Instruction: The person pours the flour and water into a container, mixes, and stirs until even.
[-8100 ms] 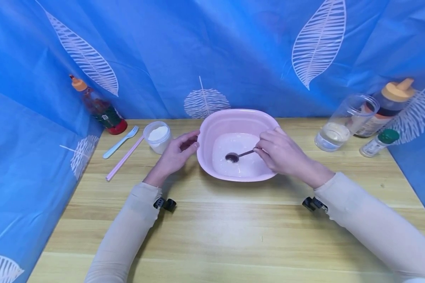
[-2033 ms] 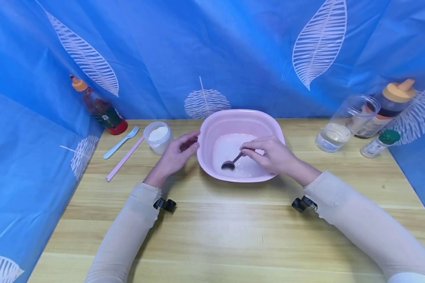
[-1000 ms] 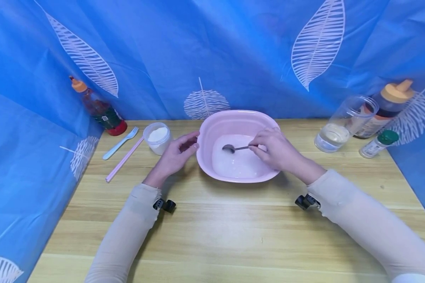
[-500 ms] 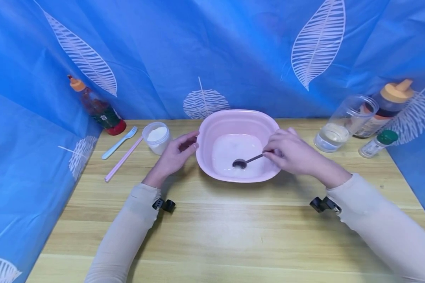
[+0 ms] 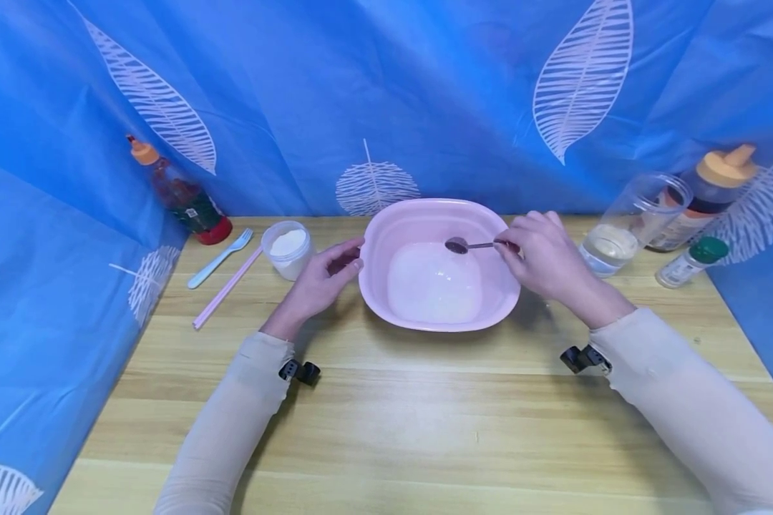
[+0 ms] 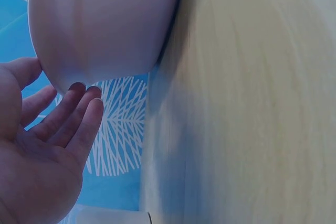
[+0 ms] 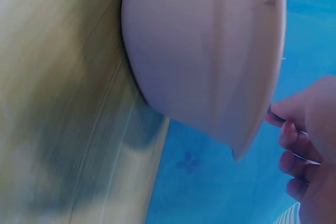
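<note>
The spoon is held over the inside of the basin, its dark bowl pointing left, towards the basin's middle, and its handle running right across the rim. The right hand pinches the end of that handle between thumb and fingers, just outside the rim; the right wrist view shows the other fingers curled in below the pinch. The basin is pink and upright, with a whitish floor that shows bright glints.

The left hand has its fingers and thumb spread in a loose curve against the outside of the basin's left rim, touching it without clutching it.

Just behind the left wrist is an uncovered jar of white powder. A pink stick lies with its far end at the jar, and a pale blue fork lies left of the stick. Beyond the fork stands a red bottle with an orange top.

On the other side, a clear cup with some clear liquid stands just beyond the right hand. A dark bottle is partly behind it, with a green-capped shaker in front. Everything stands or lies on the wooden tabletop, before a blue sheet printed with white leaves.
</note>
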The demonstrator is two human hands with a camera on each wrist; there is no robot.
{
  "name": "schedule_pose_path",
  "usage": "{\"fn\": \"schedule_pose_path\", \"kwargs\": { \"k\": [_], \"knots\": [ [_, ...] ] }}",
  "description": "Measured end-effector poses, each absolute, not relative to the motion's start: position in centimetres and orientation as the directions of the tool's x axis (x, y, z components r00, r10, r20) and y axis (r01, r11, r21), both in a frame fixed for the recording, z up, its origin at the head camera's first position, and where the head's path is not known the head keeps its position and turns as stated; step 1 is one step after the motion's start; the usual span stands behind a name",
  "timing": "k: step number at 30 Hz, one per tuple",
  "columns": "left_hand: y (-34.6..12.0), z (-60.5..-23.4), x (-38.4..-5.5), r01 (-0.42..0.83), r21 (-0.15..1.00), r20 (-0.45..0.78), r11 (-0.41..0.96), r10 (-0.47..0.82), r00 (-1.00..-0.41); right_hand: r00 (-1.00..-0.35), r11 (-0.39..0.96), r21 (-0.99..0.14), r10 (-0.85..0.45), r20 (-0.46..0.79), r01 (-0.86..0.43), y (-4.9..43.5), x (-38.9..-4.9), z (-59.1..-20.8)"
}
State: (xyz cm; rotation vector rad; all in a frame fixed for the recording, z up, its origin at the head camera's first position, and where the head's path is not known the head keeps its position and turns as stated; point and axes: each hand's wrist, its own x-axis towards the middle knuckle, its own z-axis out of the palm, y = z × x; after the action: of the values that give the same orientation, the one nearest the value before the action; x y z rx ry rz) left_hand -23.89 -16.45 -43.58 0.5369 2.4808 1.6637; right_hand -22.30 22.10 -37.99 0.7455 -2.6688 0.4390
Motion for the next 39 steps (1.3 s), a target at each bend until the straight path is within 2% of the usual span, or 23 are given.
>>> {"fn": "schedule_pose_path", "kwargs": {
  "k": [5, 16, 24, 30, 39],
  "knots": [
    [-16.4, -43.4, -23.9, 0.228, 0.913, 0.105, 0.338, 0.347, -0.932, -0.800, 0.816, -0.156, -0.477, 0.364, -0.557, 22.5, -22.7, -38.3],
    [-16.4, -43.4, -24.1, 0.229, 0.916, 0.108, 0.328, 0.349, -0.931, -0.789, 0.767, -0.207, -0.554, 0.264, -0.607, 23.5, -20.4, -36.9],
    [-16.4, -43.4, -24.0, 0.225, 0.917, 0.104, 0.329, 0.348, -0.932, -0.735, 0.651, -0.342, -0.620, 0.275, -0.677, 22.0, -19.7, -37.7],
    [-16.3, -43.6, -23.9, 0.225, 0.913, 0.101, 0.340, 0.345, -0.933, -0.785, 0.703, -0.349, -0.545, 0.295, -0.619, 19.6, -20.2, -39.0],
    [-16.4, -43.5, -23.9, 0.218, 0.915, 0.095, 0.340, 0.342, -0.935, -0.849, 0.847, -0.191, -0.426, 0.314, -0.496, 20.3, -21.3, -38.3]
  ]
}}
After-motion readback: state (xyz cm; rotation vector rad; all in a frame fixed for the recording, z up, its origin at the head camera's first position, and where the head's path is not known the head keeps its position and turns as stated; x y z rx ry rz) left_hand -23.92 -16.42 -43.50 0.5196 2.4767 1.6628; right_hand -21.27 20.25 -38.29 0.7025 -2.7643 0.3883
